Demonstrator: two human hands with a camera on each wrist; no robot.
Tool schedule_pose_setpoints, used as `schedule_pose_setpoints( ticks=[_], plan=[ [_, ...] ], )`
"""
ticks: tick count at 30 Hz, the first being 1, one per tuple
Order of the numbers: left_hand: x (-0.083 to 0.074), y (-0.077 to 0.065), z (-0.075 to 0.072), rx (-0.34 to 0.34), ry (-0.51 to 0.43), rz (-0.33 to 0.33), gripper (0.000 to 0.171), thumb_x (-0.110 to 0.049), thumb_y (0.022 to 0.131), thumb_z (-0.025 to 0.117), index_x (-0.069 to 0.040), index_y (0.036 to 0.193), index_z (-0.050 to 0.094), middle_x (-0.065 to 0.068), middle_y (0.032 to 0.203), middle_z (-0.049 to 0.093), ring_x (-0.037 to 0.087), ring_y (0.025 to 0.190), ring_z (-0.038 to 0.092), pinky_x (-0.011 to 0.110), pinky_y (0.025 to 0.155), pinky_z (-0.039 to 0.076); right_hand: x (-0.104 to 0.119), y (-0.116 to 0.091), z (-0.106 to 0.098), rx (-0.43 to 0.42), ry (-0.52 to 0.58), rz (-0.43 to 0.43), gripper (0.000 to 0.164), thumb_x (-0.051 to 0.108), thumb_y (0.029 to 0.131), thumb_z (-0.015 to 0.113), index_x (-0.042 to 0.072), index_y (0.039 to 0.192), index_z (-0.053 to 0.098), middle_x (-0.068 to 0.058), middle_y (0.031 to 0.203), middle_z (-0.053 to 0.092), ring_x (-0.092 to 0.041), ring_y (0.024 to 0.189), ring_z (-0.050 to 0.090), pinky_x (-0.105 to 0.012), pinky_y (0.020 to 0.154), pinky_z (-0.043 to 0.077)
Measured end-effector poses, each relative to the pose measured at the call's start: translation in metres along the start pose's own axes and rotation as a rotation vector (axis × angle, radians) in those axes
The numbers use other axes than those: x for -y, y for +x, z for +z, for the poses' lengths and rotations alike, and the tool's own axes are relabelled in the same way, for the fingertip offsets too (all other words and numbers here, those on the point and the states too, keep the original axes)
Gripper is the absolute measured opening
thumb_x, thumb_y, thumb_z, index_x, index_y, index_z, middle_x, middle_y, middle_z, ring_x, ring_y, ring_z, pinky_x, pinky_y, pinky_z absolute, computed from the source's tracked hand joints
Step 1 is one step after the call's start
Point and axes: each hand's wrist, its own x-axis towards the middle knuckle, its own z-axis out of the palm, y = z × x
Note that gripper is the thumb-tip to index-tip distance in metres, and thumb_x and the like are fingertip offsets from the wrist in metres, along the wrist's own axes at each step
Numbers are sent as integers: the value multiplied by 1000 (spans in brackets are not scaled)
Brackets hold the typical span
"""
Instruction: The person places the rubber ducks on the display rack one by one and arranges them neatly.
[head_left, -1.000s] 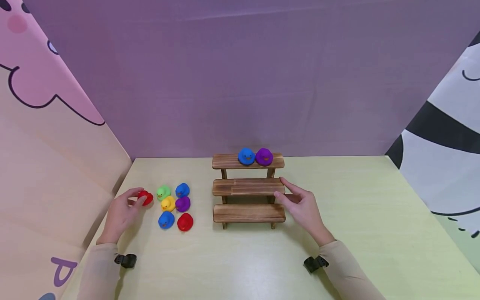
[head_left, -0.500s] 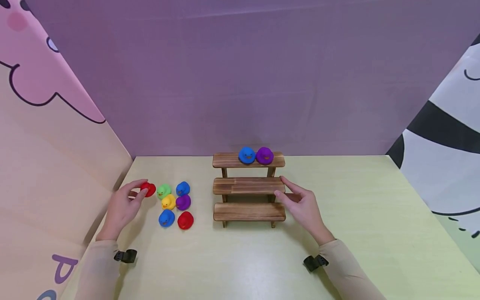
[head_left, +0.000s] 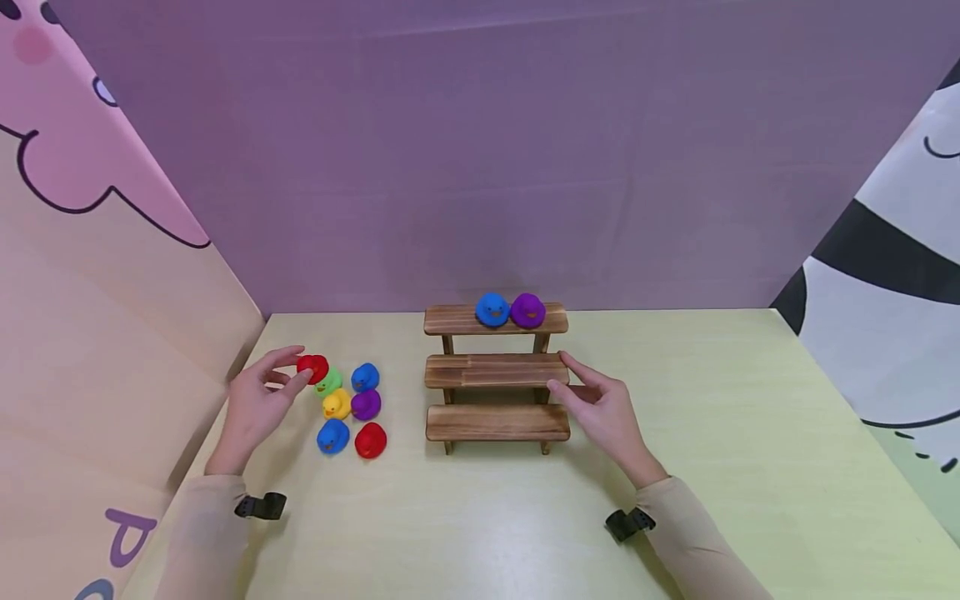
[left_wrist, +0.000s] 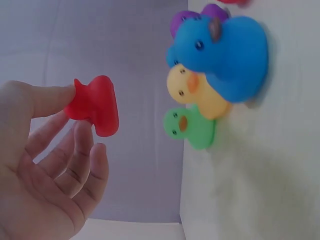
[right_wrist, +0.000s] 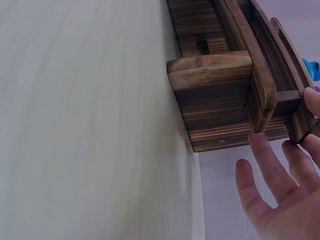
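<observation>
We log the left hand [head_left: 258,408], fingers pinching one red duck [head_left: 312,368], shifting it rightward, off the table [head_left: 465,521] near the green duck [head_left: 327,385], so it's lifted but not on the wooden stand [head_left: 498,423], whose middle step [head_left: 487,372] the right hand's [head_left: 603,412] fingers grip.

Between the clustered ducks [head_left: 364,406] and the wooden stand [head_left: 495,372], a strip of tabletop [head_left: 405,375] offers passage. The two lower tiers [head_left: 498,423] lie open from the front; the right hand [head_left: 606,417] obstructs the stand's right side.
</observation>
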Motion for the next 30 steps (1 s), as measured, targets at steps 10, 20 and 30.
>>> schedule_pose_setpoints(
  ticks=[10,20,30],
  plan=[
    [-21,8,13,3,-92,55,38,-25,105,69,-9,139,69,14,132,73,4,93,61,15,78,52,-2,0,0,-5,1,-4,55,25,100,77,12,151,61,-18,147,65,6,94,75,-16,83,59],
    [-38,15,28,29,-158,83,38,-21,105,69,-8,140,69,16,134,72,12,95,60,17,80,52,-1,-1,0,-5,0,-7,55,24,100,78,12,151,61,-21,142,68,3,92,77,-18,76,59],
    [-61,22,41,24,-212,103,37,-23,101,75,-10,135,72,12,128,74,17,93,62,21,80,53,-2,0,0,-6,-11,-8,55,24,100,78,12,151,61,-22,139,69,-13,94,81,-19,76,59]
  ],
)
